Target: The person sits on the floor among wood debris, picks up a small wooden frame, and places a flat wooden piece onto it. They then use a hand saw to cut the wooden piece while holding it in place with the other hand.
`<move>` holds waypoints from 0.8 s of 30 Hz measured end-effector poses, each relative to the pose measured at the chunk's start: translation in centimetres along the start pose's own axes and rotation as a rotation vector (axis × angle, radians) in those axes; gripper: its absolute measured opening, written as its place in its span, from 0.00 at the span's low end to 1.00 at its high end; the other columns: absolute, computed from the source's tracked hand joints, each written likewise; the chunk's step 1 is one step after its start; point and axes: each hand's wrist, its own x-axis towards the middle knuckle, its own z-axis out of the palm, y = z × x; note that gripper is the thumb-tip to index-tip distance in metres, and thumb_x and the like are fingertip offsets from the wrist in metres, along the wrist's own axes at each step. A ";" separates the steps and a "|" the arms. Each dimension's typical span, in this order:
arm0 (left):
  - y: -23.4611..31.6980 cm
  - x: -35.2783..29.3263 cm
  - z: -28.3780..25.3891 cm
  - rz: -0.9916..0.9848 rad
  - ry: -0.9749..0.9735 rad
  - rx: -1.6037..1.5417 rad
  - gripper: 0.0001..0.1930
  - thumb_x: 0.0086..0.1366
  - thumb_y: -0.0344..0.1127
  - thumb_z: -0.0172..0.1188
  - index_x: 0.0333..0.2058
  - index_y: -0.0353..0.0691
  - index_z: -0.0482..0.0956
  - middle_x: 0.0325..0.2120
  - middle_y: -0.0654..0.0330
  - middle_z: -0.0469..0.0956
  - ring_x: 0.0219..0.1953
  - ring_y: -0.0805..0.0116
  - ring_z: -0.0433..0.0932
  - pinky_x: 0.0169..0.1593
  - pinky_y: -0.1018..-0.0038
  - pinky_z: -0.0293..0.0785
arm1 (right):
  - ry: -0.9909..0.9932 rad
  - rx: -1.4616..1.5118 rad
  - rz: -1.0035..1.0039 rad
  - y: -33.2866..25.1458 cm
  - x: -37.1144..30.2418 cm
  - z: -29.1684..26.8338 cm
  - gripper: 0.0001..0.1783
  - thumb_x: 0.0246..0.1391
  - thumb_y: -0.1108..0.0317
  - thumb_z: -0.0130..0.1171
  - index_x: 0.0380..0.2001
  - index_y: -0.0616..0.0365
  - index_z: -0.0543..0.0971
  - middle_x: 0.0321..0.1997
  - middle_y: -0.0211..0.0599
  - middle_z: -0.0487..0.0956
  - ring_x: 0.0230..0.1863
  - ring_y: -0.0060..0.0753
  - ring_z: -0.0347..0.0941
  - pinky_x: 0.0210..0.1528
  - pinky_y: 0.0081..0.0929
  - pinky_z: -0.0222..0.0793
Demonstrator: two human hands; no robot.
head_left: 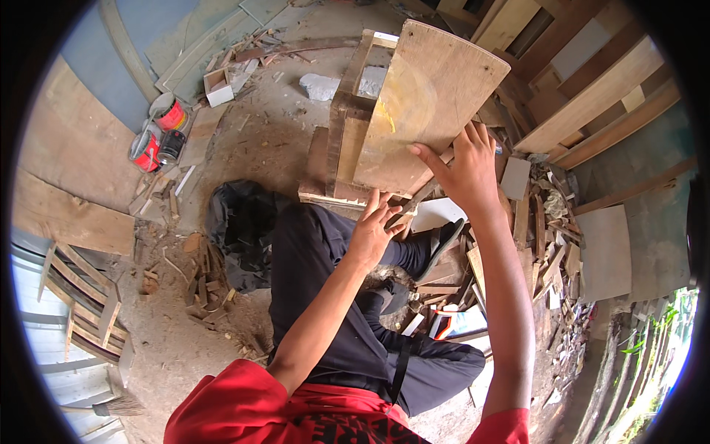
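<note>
A plywood panel [436, 96] with a pale patch and a yellow mark leans, tilted, against an open wooden box frame [344, 140] in front of me. My right hand [472, 170] grips the panel's right edge, thumb on the face and the other fingers partly hidden behind the edge. Below the panel's lower edge is my left hand [370, 235], fingers apart and holding nothing I can see. Its fingertips reach up to that edge; whether they touch it I cannot tell. A dark narrow strip of wood [414, 203] slants just under the panel.
A black plastic bag [240, 237] lies left of my knee. Red paint cans [146, 148] stand at the far left near a small white box [218, 86]. Wood scraps [547, 229] pile up on the right, below leaning boards [592, 96]. Curved wooden slats [85, 300] rest at the left.
</note>
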 end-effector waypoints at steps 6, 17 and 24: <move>0.3 -0.2 -0.7 -0.013 -0.008 0.080 0.43 0.70 0.47 0.57 0.73 0.45 0.40 0.69 0.59 0.56 0.59 0.66 0.67 0.58 0.60 0.66 | 0.043 -0.016 0.021 -0.2 -0.2 0.4 0.36 0.47 0.38 0.67 0.36 0.67 0.77 0.37 0.42 0.76 0.46 0.46 0.71 0.52 0.44 0.60; 9.6 -2.1 3.3 0.940 0.286 0.742 0.17 0.67 0.29 0.61 0.53 0.37 0.72 0.49 0.62 0.75 0.48 0.74 0.72 0.53 0.77 0.67 | 0.078 0.014 0.022 -0.4 -0.4 0.1 0.34 0.47 0.39 0.67 0.34 0.65 0.76 0.37 0.41 0.76 0.45 0.45 0.71 0.53 0.45 0.59; 19.2 2.6 11.2 1.349 -0.150 1.950 0.37 0.49 0.49 0.75 0.55 0.37 0.74 0.61 0.49 0.67 0.69 0.53 0.57 0.68 0.46 0.51 | 0.085 0.035 0.035 -0.1 -0.7 0.1 0.33 0.46 0.40 0.68 0.31 0.63 0.76 0.36 0.40 0.75 0.44 0.45 0.70 0.52 0.44 0.59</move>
